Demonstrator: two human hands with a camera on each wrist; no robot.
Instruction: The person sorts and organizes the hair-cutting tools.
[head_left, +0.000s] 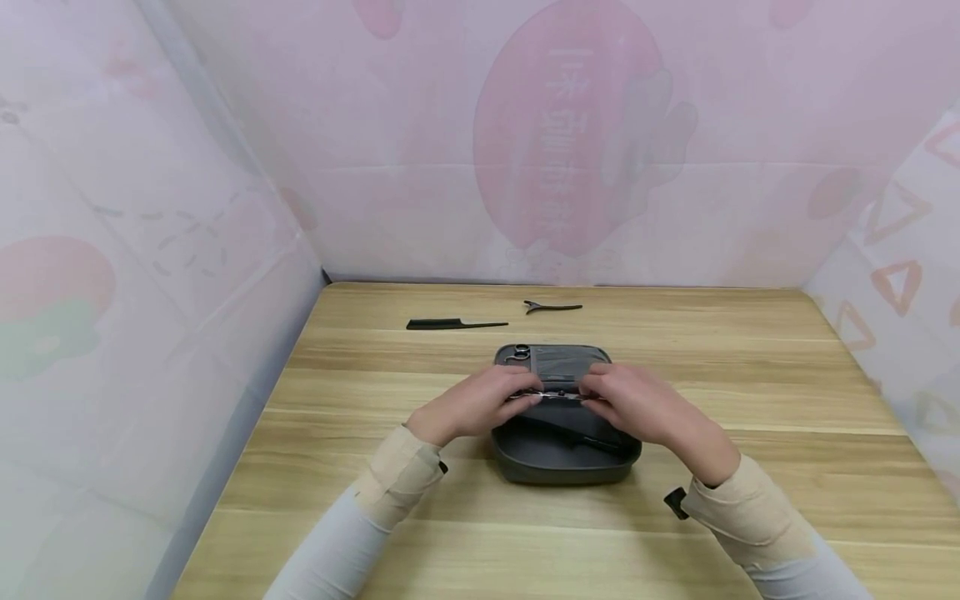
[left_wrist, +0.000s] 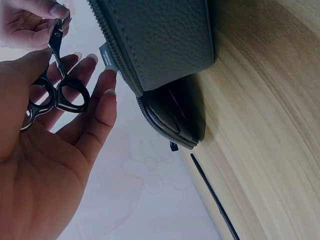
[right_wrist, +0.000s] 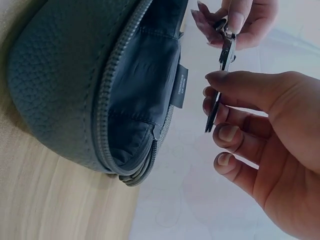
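Black scissors (left_wrist: 55, 90) pinched betw. left hand (head_left: 480, 406) & right hand (head_left: 641, 408) fingers, above open grey case (head_left: 562, 454) (sewn tag unreadable)

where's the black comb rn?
In the head view the black comb lies flat on the wooden table at the far left, beyond the open grey case, just left of the black hair clip; neither hand touches it.

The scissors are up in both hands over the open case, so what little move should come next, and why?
Probably lower the scissors into the open grey case. The left hand holds the ring end, the right hand pinches the blades, and the case lies unzipped right beneath them.
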